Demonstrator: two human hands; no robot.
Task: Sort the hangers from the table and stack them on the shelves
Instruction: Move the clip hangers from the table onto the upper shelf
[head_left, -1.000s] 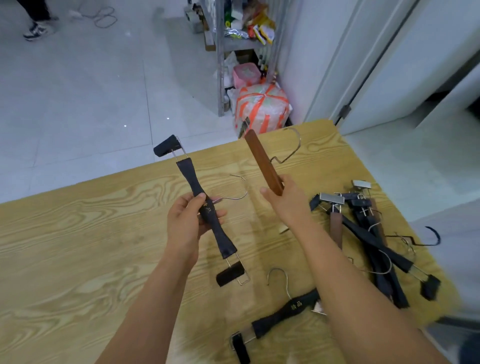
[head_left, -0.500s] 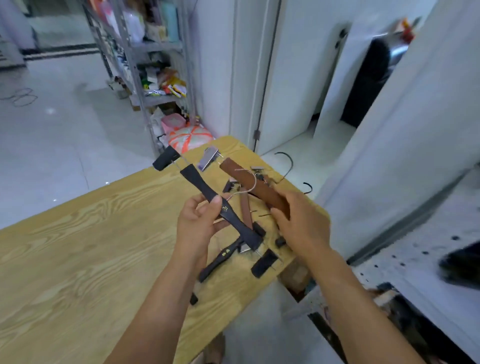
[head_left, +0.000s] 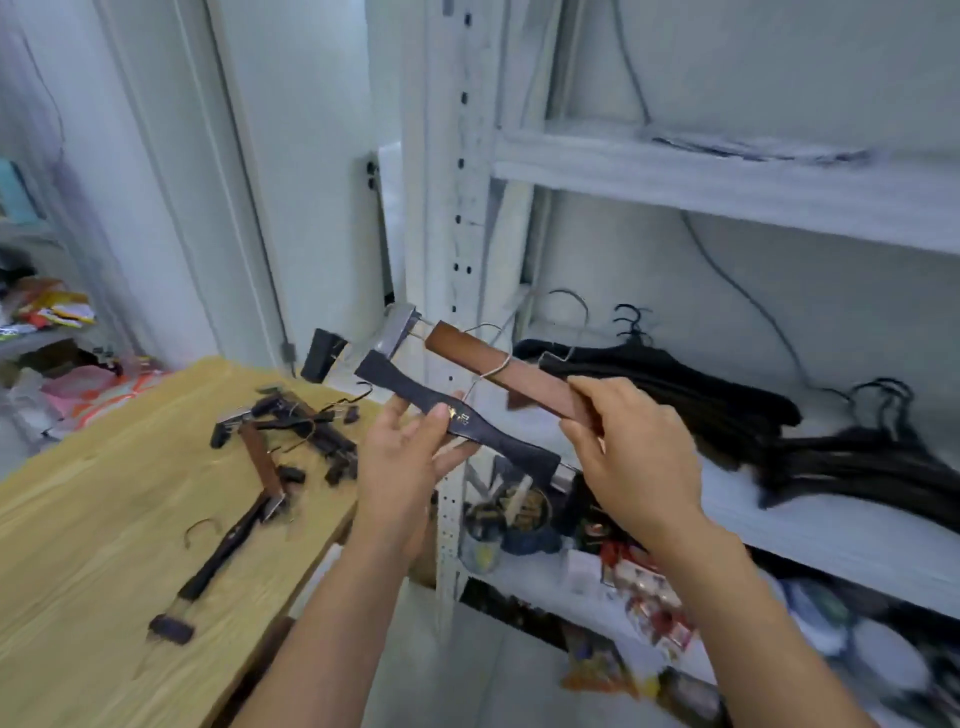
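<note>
My left hand grips a black clip hanger at its middle, held slanted in front of the white shelf unit. My right hand holds a brown wooden clip hanger by its lower end, just above the black one; its metal clip points up left. Several black and brown hangers lie in a loose pile on the wooden table to the left. Stacks of black hangers rest on the middle shelf to the right of my hands.
The perforated shelf post stands right behind the held hangers, at the table's corner. The lower shelf holds cups and small packages. A white door lies behind the table, and a cluttered rack stands at far left.
The view has swung right from the table to the shelf unit. Both hands still hold their hangers, now raised in front of the middle shelf instead of over the table.
</note>
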